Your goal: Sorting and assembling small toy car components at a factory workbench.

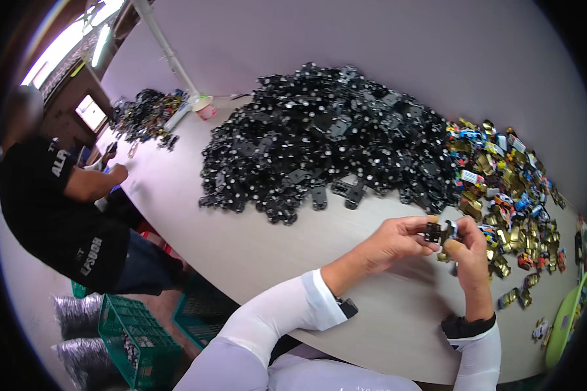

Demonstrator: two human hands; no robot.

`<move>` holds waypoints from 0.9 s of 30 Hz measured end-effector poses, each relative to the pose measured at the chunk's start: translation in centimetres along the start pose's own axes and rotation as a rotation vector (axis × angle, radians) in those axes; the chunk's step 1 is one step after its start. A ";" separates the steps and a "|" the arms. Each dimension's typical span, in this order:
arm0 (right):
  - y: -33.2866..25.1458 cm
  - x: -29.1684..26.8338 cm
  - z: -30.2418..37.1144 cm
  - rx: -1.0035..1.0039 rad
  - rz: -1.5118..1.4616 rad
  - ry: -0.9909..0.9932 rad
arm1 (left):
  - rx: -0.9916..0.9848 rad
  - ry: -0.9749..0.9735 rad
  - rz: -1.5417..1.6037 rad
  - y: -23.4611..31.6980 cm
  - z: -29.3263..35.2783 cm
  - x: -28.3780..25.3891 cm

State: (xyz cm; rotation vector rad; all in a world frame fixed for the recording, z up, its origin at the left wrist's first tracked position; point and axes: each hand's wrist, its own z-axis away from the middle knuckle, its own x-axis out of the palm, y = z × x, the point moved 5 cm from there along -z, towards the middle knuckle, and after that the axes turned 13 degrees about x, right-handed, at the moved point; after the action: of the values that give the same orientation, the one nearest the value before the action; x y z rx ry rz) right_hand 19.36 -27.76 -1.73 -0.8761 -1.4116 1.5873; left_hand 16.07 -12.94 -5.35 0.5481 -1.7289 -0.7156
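My left hand [398, 244] pinches a small black toy car chassis [432, 232] between thumb and fingers, above the pale table [293, 260]. Close against it, my right hand [471, 251] is closed on a small piece whose kind is mostly hidden by the fingers; it looks dark with a pale edge. The two pieces are close together, and I cannot tell whether they touch. Beyond my hands rises a big heap of black toy car chassis [332, 137]. To the right lies a spread of colourful and gold toy car body shells [512, 189].
A light green basin [567, 319] stands at the right edge. At far left, a person in a black shirt [59, 208] works beside another mixed heap [147, 114]. A paper cup [204, 107] stands near a white pole [166, 49]. Green crates [137, 339] sit on the floor.
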 end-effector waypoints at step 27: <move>0.6 1.1 0.0 0.121 0.050 -0.060 | 0.008 -0.107 -0.354 -0.7 0.0 -0.4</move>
State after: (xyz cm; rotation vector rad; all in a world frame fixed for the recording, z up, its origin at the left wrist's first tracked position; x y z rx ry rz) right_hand 18.84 -26.75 -2.31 -0.8034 -1.3287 1.7307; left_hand 16.21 -13.17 -6.15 0.8469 -1.7530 -1.0021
